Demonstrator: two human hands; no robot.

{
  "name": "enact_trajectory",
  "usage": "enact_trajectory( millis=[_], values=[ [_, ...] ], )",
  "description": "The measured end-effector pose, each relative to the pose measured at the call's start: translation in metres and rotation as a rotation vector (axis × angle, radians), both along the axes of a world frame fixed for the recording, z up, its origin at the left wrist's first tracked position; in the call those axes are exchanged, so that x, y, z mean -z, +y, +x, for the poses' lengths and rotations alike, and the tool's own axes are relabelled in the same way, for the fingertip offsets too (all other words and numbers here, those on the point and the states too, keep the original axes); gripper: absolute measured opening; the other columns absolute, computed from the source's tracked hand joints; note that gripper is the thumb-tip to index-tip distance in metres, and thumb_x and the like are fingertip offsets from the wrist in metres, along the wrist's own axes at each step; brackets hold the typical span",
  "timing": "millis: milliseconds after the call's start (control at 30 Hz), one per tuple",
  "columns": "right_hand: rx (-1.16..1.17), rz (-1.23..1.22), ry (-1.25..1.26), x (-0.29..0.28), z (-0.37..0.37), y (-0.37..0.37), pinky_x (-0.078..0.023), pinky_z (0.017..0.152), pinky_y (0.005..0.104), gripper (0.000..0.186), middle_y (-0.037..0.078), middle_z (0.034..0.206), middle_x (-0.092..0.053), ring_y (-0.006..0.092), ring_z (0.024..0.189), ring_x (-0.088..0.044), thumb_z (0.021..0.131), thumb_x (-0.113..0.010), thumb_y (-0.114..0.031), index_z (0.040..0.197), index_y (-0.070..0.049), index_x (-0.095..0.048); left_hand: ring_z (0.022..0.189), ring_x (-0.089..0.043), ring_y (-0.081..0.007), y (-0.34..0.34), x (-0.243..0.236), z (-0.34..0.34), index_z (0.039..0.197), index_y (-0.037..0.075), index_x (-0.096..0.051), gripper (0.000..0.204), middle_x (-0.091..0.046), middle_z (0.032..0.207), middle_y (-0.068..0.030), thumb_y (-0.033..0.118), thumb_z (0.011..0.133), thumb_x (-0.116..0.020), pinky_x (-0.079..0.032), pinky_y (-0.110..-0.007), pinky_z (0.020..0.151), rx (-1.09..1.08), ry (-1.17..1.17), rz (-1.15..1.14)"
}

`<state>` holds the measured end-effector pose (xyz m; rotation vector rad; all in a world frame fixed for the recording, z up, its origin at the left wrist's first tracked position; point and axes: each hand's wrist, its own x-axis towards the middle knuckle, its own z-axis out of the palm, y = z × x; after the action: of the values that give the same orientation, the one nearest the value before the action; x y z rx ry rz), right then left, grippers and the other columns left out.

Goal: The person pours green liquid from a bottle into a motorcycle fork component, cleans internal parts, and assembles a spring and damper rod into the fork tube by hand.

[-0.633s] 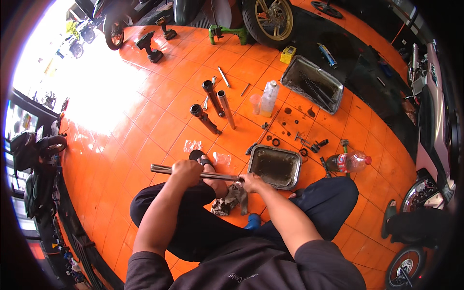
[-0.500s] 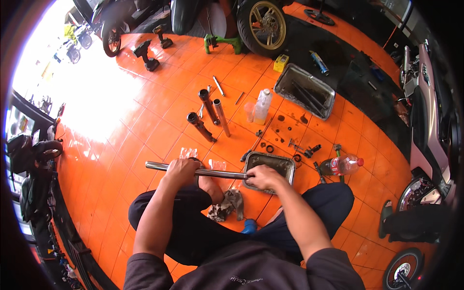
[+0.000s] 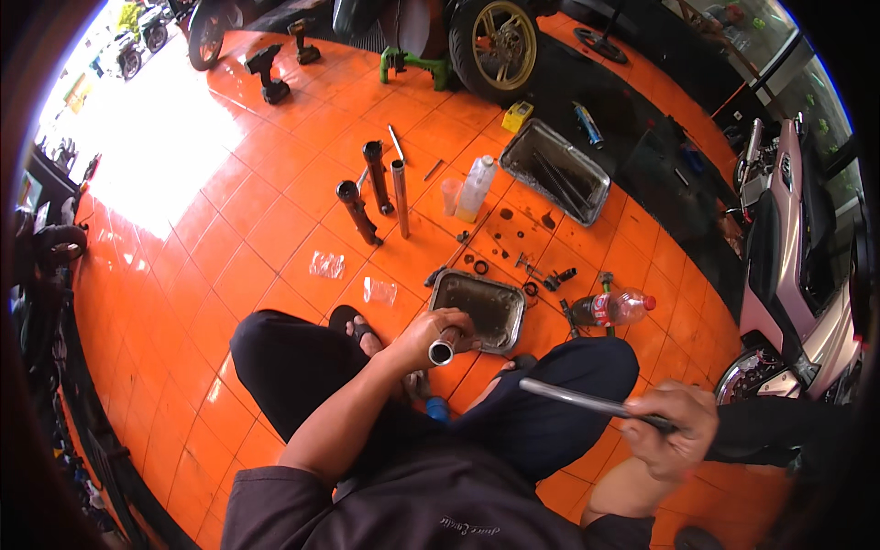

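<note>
My left hand point(image 3: 431, 337) is closed round a chrome fork tube point(image 3: 442, 352), whose hollow end faces up toward me over the near edge of a small metal tray point(image 3: 522, 316). Dark liquid lies in that tray. Off to the right, my right hand point(image 3: 676, 426) grips a slim metal rod point(image 3: 577, 397) by its dark end, the rod pointing left above my right knee. Rod and tube are apart. Beyond the tray, two dark fork legs point(image 3: 356, 211) and a thinner metal tube point(image 3: 401, 197) stand upright on the floor.
Small rings and parts point(image 3: 480, 267) lie past the tray on the orange tiles point(image 3: 275, 229). A red-capped bottle point(image 3: 616, 309) lies at the right; a clear bottle point(image 3: 477, 188) stands farther back near a larger tray point(image 3: 536, 147). Two cordless drills point(image 3: 266, 73) stand far left. Motorcycles surround the area.
Both hands were on the tube, held crosswise. Now my left hand holds it end-on, farther right, and my right hand has swung right and nearer with the rod. The view has shifted too.
</note>
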<state>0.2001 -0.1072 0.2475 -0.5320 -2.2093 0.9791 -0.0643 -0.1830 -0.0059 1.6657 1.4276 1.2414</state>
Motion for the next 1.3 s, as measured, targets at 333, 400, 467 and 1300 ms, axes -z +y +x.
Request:
enact_trajectory(
  millis=[333,400,467,1300],
  values=[
    [-0.029,-0.859,0.297,0.058,0.016,0.006,-0.059,0.063,0.0372,0.026,0.017,0.087,-0.06,0.0205,0.061,-0.063,0.081,-0.071,-0.003,0.102,0.009,-0.061,0.08,-0.059,-0.0363,-0.001,0.011,-0.008,0.082,0.004,-0.061,0.02,-0.061,0.08,-0.0146,0.017,0.079,-0.075,-0.049,-0.042,0.072,-0.042,-0.051,-0.081],
    [-0.035,-0.879,0.261,0.06,0.008,0.008,-0.059,0.064,0.038,0.028,0.017,0.086,-0.06,0.0207,0.062,-0.063,0.081,-0.069,-0.003,0.104,0.009,-0.061,0.079,-0.059,-0.0357,0.001,0.011,-0.01,0.081,0.003,-0.06,0.019,-0.06,0.079,-0.0143,0.016,0.079,-0.075,-0.048,-0.042,0.072,-0.05,-0.068,-0.078],
    [-0.072,-0.903,0.254,0.06,0.004,0.01,-0.059,0.068,0.0397,0.033,0.017,0.087,-0.06,0.0215,0.064,-0.064,0.081,-0.067,-0.001,0.111,0.01,-0.059,0.079,-0.059,-0.0353,0.002,0.007,-0.011,0.08,0.003,-0.06,0.02,-0.06,0.078,-0.0141,0.016,0.079,-0.075,-0.047,-0.042,0.071,-0.057,-0.063,-0.05],
    [0.121,-0.658,0.101,0.072,-0.028,-0.004,-0.058,0.067,0.0339,0.043,0.014,0.083,-0.066,0.0191,0.066,-0.066,0.083,-0.075,-0.012,0.116,0.01,-0.058,0.082,-0.06,-0.0359,-0.006,0.013,-0.015,0.079,0.005,-0.06,0.022,-0.06,0.079,-0.0141,0.023,0.079,-0.073,-0.047,-0.044,0.071,-0.129,-0.06,-0.13]
  ],
)
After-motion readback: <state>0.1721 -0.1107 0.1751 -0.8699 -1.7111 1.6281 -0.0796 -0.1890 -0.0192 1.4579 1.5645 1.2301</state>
